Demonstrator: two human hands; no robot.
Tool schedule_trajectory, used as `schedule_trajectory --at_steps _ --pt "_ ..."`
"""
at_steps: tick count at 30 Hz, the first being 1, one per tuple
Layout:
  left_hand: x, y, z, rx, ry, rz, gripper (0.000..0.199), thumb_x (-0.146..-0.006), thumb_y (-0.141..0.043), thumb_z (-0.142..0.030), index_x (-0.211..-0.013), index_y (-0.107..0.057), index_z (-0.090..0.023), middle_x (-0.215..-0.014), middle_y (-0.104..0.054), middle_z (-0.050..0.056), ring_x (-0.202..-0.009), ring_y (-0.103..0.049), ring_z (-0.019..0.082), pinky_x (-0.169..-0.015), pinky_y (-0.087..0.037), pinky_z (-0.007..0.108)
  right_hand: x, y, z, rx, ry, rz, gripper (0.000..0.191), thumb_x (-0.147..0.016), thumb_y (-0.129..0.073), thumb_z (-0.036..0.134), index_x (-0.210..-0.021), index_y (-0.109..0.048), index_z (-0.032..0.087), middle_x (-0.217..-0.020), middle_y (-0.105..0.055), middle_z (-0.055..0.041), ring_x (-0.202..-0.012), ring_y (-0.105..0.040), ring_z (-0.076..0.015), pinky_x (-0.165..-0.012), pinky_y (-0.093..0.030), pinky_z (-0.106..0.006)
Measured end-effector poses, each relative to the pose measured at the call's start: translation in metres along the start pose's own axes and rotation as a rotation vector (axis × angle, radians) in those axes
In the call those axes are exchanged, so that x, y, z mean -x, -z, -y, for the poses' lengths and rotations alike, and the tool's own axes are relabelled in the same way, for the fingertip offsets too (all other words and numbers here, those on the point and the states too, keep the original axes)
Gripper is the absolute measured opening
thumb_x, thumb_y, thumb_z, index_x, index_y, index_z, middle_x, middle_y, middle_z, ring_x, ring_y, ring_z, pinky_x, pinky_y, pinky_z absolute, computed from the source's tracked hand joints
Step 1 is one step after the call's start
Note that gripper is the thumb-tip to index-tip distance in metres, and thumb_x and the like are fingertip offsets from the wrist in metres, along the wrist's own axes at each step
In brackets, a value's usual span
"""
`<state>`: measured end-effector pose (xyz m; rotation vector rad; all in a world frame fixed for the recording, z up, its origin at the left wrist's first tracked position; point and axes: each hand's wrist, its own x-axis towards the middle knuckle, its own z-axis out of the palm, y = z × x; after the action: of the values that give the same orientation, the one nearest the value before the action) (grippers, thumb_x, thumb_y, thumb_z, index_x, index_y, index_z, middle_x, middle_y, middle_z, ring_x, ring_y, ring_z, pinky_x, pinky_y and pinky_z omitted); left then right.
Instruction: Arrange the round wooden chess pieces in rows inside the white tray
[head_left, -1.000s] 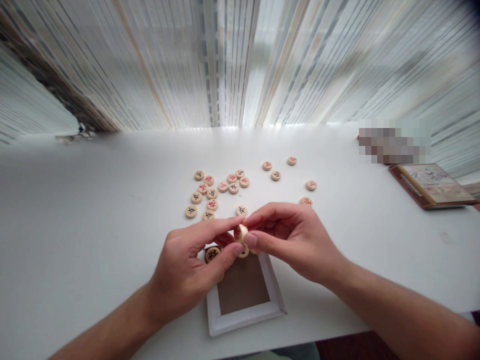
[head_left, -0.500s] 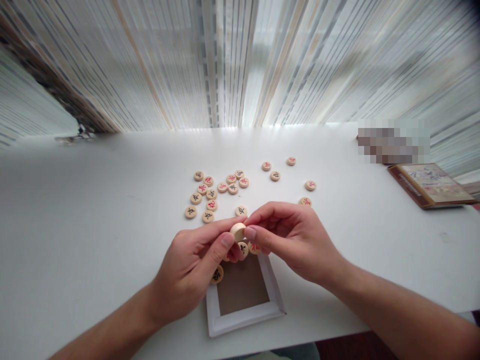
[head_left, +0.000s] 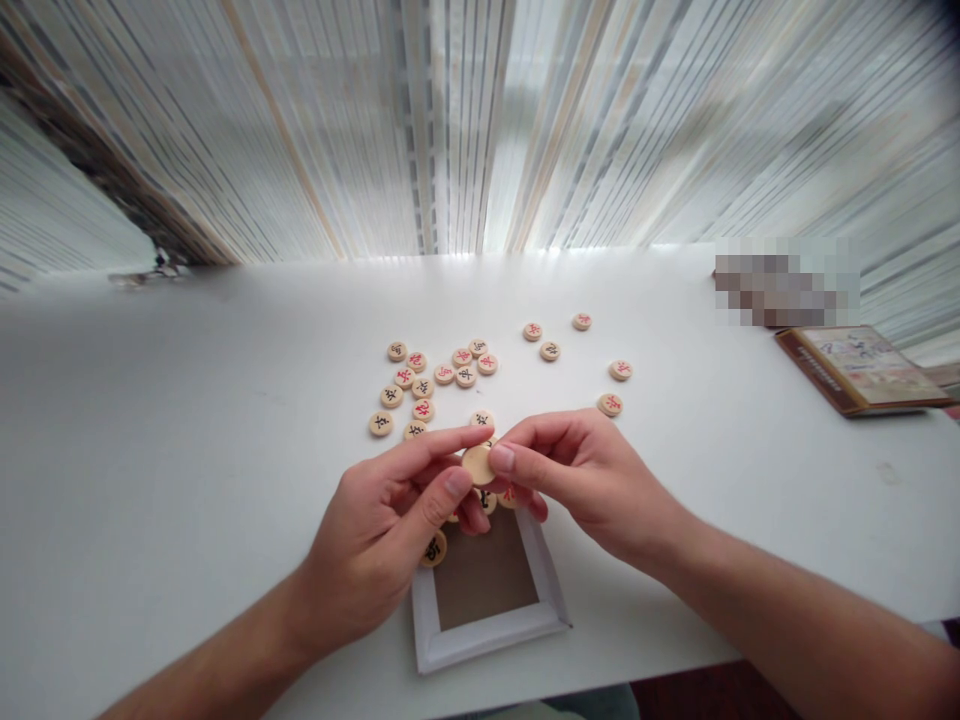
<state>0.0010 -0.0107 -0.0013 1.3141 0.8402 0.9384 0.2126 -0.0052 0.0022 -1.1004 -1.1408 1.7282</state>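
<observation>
A wooden Chinese chess piece (head_left: 478, 467) is held up between my two hands, its plain unmarked side facing me. My right hand (head_left: 581, 475) pinches its right edge between thumb and fingers. The thumb of my left hand (head_left: 394, 525) rests at its lower left edge, and the index finger stretches over the top. Below my hands lies an open white box (head_left: 495, 648) with a brown bottom. Several pieces lie along its far end, partly hidden by my fingers, and a black-marked piece (head_left: 433, 549) sits by its left rim.
Beyond my hands, several round pieces with red or black characters, such as a red-marked piece (head_left: 424, 410), are spread over the white table (head_left: 225, 450). A brown-edged flat box or book (head_left: 862, 370) lies at the right. A striped curtain (head_left: 465, 130) hangs behind the table.
The held piece has turned from edge-on so that its blank flat face shows. My fingers have shifted slightly around it; the pieces on the table stay put.
</observation>
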Motion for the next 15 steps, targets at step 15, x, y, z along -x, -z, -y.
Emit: schedule_trajectory --at_steps 15 --pt "-0.0024 0.0020 -0.0017 0.046 0.050 -0.043 0.027 -0.085 -0.095 -0.027 -0.108 -0.086 -0.017 -0.078 -0.086 0.006 -0.068 -0.083 0.019 -0.065 -0.068 0.021 -0.0002 -0.0032 0.0020 -0.190 -0.136 0.043 0.041 -0.054 -0.111 0.029 -0.080 -0.081 0.015 -0.061 -0.070 0.0014 -0.053 -0.056 -0.0082 -0.050 -0.043 -0.019"
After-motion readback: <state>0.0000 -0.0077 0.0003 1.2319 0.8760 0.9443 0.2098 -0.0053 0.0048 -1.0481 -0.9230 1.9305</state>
